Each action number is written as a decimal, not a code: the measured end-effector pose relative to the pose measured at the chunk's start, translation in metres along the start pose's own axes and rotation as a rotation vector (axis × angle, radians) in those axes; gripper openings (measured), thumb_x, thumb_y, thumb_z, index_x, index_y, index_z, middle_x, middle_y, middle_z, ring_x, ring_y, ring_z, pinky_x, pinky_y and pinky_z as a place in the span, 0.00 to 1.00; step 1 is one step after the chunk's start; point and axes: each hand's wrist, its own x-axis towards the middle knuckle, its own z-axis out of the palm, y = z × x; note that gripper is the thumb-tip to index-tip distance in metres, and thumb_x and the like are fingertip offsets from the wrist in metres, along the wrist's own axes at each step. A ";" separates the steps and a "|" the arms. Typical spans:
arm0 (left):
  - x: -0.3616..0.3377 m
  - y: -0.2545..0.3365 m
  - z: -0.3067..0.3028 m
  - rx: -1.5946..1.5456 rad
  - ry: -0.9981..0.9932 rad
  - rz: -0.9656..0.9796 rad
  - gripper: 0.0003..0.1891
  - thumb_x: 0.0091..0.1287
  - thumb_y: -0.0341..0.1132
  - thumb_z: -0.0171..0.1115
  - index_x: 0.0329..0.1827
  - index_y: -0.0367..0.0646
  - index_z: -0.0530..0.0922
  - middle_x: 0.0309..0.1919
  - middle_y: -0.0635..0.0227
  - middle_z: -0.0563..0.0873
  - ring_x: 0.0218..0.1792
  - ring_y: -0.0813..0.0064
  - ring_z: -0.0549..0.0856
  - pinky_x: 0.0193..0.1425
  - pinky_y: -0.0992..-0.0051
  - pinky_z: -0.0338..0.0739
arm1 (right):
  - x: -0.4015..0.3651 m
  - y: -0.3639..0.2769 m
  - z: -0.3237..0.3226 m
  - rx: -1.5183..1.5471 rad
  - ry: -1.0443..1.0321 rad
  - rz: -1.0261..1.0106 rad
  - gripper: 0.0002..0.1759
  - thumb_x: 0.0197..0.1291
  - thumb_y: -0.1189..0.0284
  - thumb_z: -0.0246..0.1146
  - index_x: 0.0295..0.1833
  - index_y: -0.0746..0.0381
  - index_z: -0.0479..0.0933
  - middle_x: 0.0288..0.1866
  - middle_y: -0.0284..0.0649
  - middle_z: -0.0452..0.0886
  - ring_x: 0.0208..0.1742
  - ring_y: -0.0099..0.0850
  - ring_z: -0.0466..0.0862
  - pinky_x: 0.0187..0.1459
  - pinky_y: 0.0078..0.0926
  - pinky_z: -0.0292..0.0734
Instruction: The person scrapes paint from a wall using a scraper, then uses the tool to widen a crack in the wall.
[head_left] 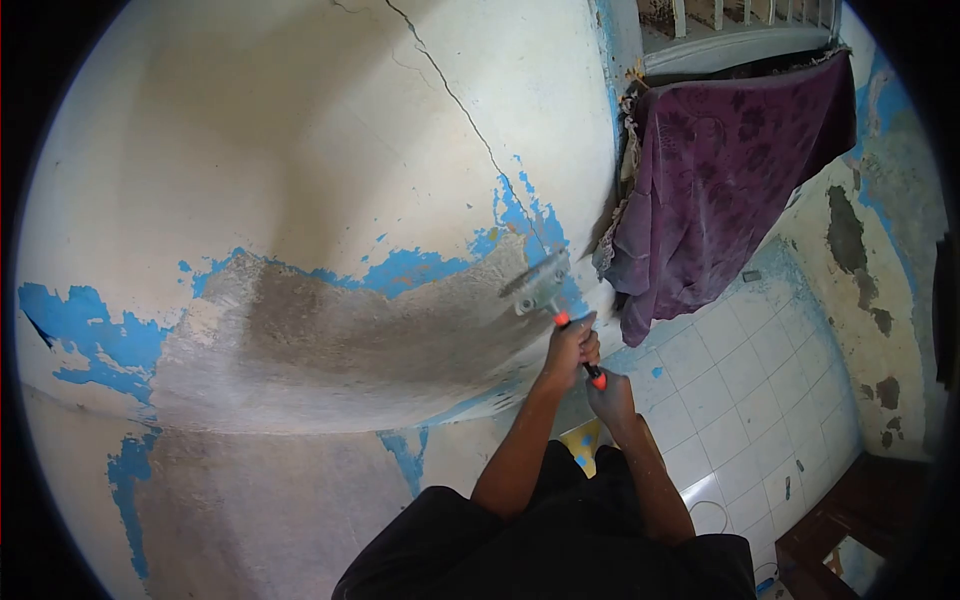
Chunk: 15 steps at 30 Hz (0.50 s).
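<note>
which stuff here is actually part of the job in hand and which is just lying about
In use: scraper, gripped by left hand and right hand; wall with its blue paint.
Just about: purple cloth hanging at the right; yellow object on the tiled floor.

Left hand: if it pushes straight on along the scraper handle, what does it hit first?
Likely the wall: the left hand points up-left along the scraper, whose head seems already against the grey scraped patch; depth is unclear.
</note>
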 end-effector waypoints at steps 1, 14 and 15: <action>0.002 -0.006 -0.002 -0.012 0.012 -0.044 0.23 0.69 0.42 0.55 0.16 0.54 0.57 0.11 0.78 0.57 0.12 0.82 0.57 0.23 0.76 0.57 | -0.003 0.006 0.001 -0.008 -0.024 0.042 0.08 0.53 0.72 0.62 0.30 0.68 0.76 0.23 0.57 0.76 0.30 0.56 0.79 0.28 0.42 0.72; 0.013 -0.008 0.004 0.008 0.047 0.046 0.23 0.70 0.42 0.55 0.16 0.53 0.56 0.10 0.77 0.57 0.12 0.81 0.57 0.23 0.75 0.57 | 0.019 0.018 -0.003 -0.033 -0.006 -0.013 0.07 0.53 0.72 0.63 0.32 0.66 0.77 0.24 0.56 0.78 0.32 0.57 0.80 0.31 0.45 0.73; 0.013 -0.001 0.005 -0.031 0.024 0.097 0.21 0.67 0.42 0.59 0.19 0.51 0.59 0.11 0.76 0.58 0.12 0.81 0.59 0.22 0.76 0.57 | 0.024 0.004 -0.003 -0.034 0.020 -0.059 0.07 0.53 0.72 0.63 0.32 0.65 0.77 0.24 0.56 0.78 0.32 0.56 0.80 0.31 0.45 0.74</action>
